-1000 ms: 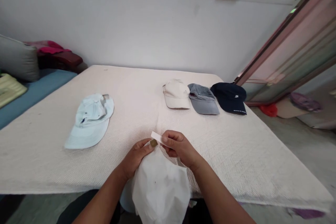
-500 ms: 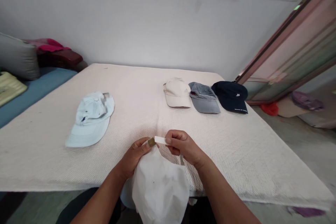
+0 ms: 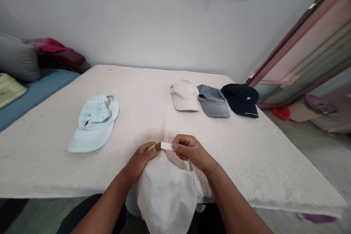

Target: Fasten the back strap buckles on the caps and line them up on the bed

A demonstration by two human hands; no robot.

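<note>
A white cap [image 3: 167, 193] hangs at the table's near edge, its back opening turned up toward the far side. My left hand [image 3: 139, 161] pinches the brass-coloured buckle [image 3: 158, 146] at the back of the cap. Between the thumb and fingers of my right hand [image 3: 190, 151] is the free end of the white strap [image 3: 166, 146], which runs straight out of the buckle. The cap's brim is mostly hidden below the crown.
A light blue cap [image 3: 94, 124] lies on the cloth-covered table [image 3: 131, 91] at left. At the back right sit a cream cap [image 3: 185, 97], a grey cap [image 3: 214, 101] and a navy cap [image 3: 240, 98] in a row. A wall [image 3: 148, 25] stands behind.
Hardly anything differs: both hands keep their hold on the buckle and strap. The whole view has shifted very slightly.
</note>
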